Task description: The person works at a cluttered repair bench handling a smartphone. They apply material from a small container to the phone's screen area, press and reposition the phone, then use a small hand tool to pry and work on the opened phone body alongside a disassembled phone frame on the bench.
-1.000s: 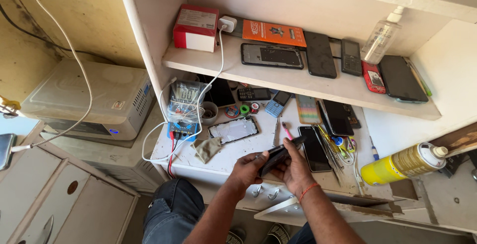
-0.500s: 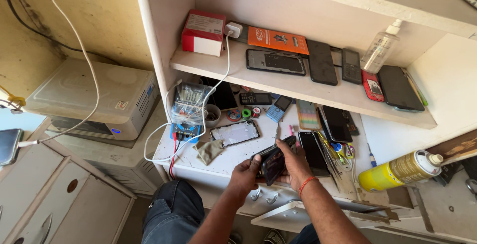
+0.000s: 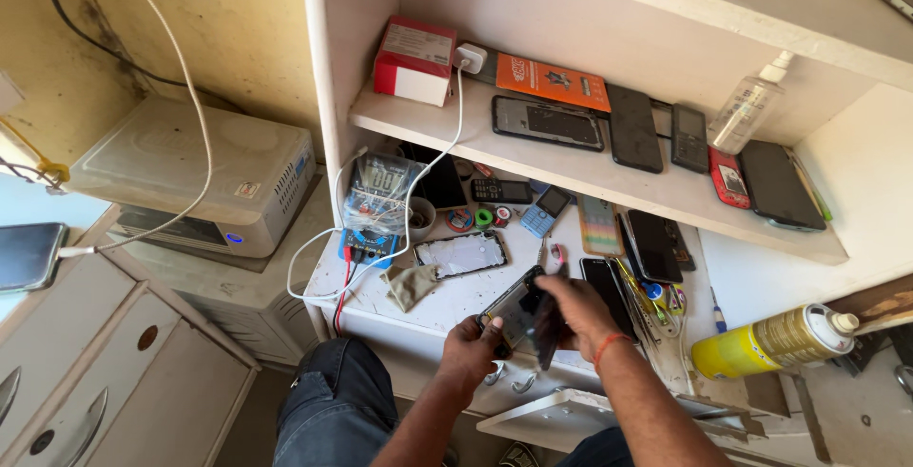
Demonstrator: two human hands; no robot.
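Over the front edge of a white worktop (image 3: 447,298), both hands hold a dark smartphone (image 3: 518,316). My left hand (image 3: 473,353) grips its lower left corner from below. My right hand (image 3: 580,313), with an orange thread on the wrist, covers the phone's right side and holds a thin dark panel that stands off its face. An opened phone frame (image 3: 462,254) lies flat just behind, beside a crumpled tan cloth (image 3: 410,285).
A multimeter (image 3: 374,204) with red and black leads stands at the worktop's left. Several phones lie on the shelf (image 3: 609,180) above, by a red box (image 3: 414,62) and spray bottle (image 3: 751,106). A yellow can (image 3: 775,340) lies at right. A grey box unit (image 3: 190,174) sits left.
The view has dipped and shifted slightly. My hands stay at the front edge; the dark panel under my right hand now stands further off the phone.
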